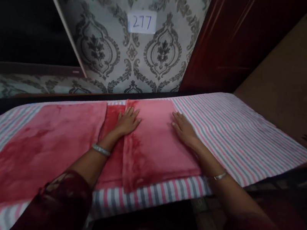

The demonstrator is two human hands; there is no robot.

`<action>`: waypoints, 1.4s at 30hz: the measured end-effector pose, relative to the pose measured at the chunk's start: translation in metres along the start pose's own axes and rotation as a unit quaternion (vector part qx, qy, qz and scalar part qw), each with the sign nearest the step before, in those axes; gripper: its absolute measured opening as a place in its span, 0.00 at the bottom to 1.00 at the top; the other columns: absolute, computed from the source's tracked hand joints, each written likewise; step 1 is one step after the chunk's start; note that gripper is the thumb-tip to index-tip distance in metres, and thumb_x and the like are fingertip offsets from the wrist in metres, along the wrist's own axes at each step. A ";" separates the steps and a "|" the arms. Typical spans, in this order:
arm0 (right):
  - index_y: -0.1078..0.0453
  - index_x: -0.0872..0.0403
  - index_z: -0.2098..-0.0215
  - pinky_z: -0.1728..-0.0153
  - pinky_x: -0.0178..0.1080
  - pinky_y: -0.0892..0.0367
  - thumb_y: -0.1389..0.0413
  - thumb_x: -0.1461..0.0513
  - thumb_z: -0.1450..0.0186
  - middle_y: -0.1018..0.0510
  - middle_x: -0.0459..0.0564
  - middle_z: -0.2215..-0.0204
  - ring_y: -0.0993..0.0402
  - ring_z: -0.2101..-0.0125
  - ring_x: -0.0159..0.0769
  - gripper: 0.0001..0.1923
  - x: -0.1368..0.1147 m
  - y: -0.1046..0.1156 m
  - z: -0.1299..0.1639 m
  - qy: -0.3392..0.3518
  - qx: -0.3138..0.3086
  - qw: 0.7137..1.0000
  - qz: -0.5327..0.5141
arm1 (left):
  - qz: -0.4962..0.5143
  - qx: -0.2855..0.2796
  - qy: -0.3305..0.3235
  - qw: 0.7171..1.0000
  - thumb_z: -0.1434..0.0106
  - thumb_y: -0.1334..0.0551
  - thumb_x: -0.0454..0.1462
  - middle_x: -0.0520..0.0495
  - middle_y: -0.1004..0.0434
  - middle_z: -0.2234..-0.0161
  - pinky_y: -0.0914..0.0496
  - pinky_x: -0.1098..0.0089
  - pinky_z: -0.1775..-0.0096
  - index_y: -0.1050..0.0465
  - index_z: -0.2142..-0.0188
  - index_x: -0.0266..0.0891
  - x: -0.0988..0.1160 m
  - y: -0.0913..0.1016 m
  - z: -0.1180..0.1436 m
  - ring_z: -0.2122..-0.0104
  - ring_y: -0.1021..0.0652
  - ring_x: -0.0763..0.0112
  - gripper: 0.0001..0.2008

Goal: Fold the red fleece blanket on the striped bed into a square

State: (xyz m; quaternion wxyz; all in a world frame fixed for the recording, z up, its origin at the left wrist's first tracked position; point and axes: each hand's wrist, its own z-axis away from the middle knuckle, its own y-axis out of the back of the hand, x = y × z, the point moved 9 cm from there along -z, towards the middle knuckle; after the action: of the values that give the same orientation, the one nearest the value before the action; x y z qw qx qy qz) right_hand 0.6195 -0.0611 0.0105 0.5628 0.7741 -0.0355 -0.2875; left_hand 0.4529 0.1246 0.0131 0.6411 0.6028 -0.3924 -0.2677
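Note:
A pink-red plush cloth, like a small blanket (155,138), lies on the striped cover with its right part folded over in a flat panel. My left hand (128,122) rests palm down, fingers spread, at the left edge of that folded panel. Over on the panel's right edge lies my right hand (183,129), flat with its fingers stretched out. Neither hand grips the cloth. The left part of the pink-red cloth (50,141) is spread out flat, and a darker red strip (111,143) shows between the two parts.
The striped cover (244,133) drapes over a long table. Behind it stand a patterned wall with a paper marked 277 (141,22), a dark screen (26,13) at left and a dark red panel (230,37). A brown cardboard-like surface (301,80) is at right.

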 end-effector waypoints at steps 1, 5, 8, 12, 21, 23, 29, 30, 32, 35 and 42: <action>0.48 0.52 0.29 0.35 0.58 0.50 0.60 0.48 0.27 0.48 0.55 0.29 0.56 0.30 0.50 0.32 -0.017 0.000 0.016 0.027 -0.001 1.000 0.010 | 0.009 -0.002 0.002 1.000 0.27 0.54 0.47 0.36 0.54 0.29 0.50 0.40 0.36 0.49 0.30 0.39 0.000 0.002 0.000 0.30 0.51 0.53 0.30; 0.47 0.54 0.29 0.35 0.60 0.52 0.59 0.52 0.26 0.50 0.57 0.29 0.56 0.30 0.50 0.30 -0.089 -0.002 0.071 0.101 -0.038 0.993 0.053 | 0.030 -0.018 0.006 0.999 0.28 0.53 0.44 0.36 0.55 0.28 0.52 0.42 0.35 0.51 0.29 0.37 0.009 0.013 0.011 0.30 0.51 0.54 0.30; 0.48 0.61 0.30 0.33 0.57 0.55 0.58 0.55 0.26 0.50 0.61 0.29 0.57 0.30 0.48 0.31 -0.138 -0.012 0.096 0.131 -0.050 0.987 0.080 | 0.014 -0.020 -0.050 0.998 0.29 0.51 0.39 0.36 0.51 0.29 0.54 0.43 0.34 0.50 0.30 0.36 0.032 0.022 0.043 0.30 0.48 0.55 0.30; 0.47 0.66 0.31 0.33 0.56 0.56 0.56 0.58 0.28 0.49 0.62 0.30 0.56 0.30 0.48 0.31 -0.178 -0.042 0.115 0.152 -0.070 0.982 0.085 | -0.003 -0.011 -0.109 0.994 0.31 0.52 0.35 0.37 0.45 0.31 0.49 0.49 0.34 0.46 0.31 0.34 0.051 0.011 0.110 0.31 0.45 0.59 0.29; 0.44 0.60 0.31 0.33 0.56 0.55 0.54 0.53 0.28 0.43 0.60 0.32 0.51 0.31 0.50 0.32 -0.132 -0.042 0.129 0.115 -0.034 0.987 0.107 | -0.029 0.001 -0.100 0.995 0.28 0.54 0.39 0.37 0.53 0.29 0.51 0.45 0.34 0.49 0.30 0.35 0.042 -0.023 0.156 0.30 0.50 0.59 0.29; 0.43 0.59 0.31 0.34 0.59 0.53 0.55 0.52 0.28 0.42 0.60 0.32 0.50 0.31 0.51 0.32 -0.089 -0.026 0.138 0.068 -0.007 0.991 0.116 | -0.023 0.010 -0.104 0.994 0.29 0.53 0.39 0.37 0.53 0.29 0.50 0.46 0.34 0.49 0.30 0.35 0.042 -0.021 0.155 0.30 0.49 0.58 0.29; 0.38 0.60 0.35 0.40 0.64 0.42 0.60 0.49 0.27 0.32 0.66 0.38 0.44 0.34 0.58 0.32 0.025 0.020 0.181 -0.062 0.123 0.987 0.087 | 0.021 0.031 -0.107 0.994 0.29 0.52 0.39 0.38 0.50 0.29 0.49 0.46 0.34 0.45 0.32 0.37 0.038 -0.017 0.153 0.30 0.47 0.57 0.27; 0.37 0.60 0.35 0.40 0.63 0.41 0.60 0.49 0.27 0.31 0.66 0.39 0.43 0.34 0.57 0.31 0.029 0.026 0.187 -0.054 0.145 0.986 0.068 | 0.039 0.049 -0.105 0.993 0.29 0.52 0.40 0.38 0.49 0.30 0.48 0.47 0.34 0.42 0.33 0.36 0.036 -0.014 0.153 0.31 0.46 0.57 0.26; 0.38 0.59 0.35 0.39 0.61 0.41 0.59 0.49 0.27 0.33 0.65 0.37 0.43 0.34 0.54 0.31 0.021 0.035 0.196 -0.020 0.182 0.983 0.030 | 0.084 0.104 -0.100 0.986 0.28 0.52 0.40 0.36 0.44 0.31 0.44 0.51 0.35 0.35 0.37 0.36 0.032 -0.002 0.160 0.32 0.42 0.57 0.24; 0.36 0.54 0.36 0.37 0.57 0.42 0.55 0.50 0.27 0.32 0.60 0.37 0.41 0.35 0.50 0.27 -0.009 0.041 0.200 0.038 0.204 0.978 -0.015 | 0.145 0.189 -0.117 0.964 0.28 0.50 0.42 0.37 0.31 0.40 0.36 0.55 0.39 0.28 0.45 0.38 0.032 0.019 0.183 0.39 0.32 0.60 0.19; 0.29 0.48 0.42 0.38 0.56 0.39 0.52 0.55 0.28 0.27 0.54 0.41 0.36 0.38 0.48 0.20 -0.057 0.036 0.193 0.116 0.176 0.976 -0.059 | 0.127 0.197 -0.226 0.945 0.35 0.36 0.45 0.38 0.28 0.45 0.33 0.50 0.43 0.30 0.46 0.41 0.062 0.027 0.234 0.44 0.29 0.54 0.20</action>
State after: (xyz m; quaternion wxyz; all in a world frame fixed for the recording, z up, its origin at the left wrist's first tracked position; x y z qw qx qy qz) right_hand 0.4880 -0.2170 0.0266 0.3998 0.8900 0.0256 -0.2178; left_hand 0.2902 -0.0537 0.0426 0.4326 0.5860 -0.6452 -0.2305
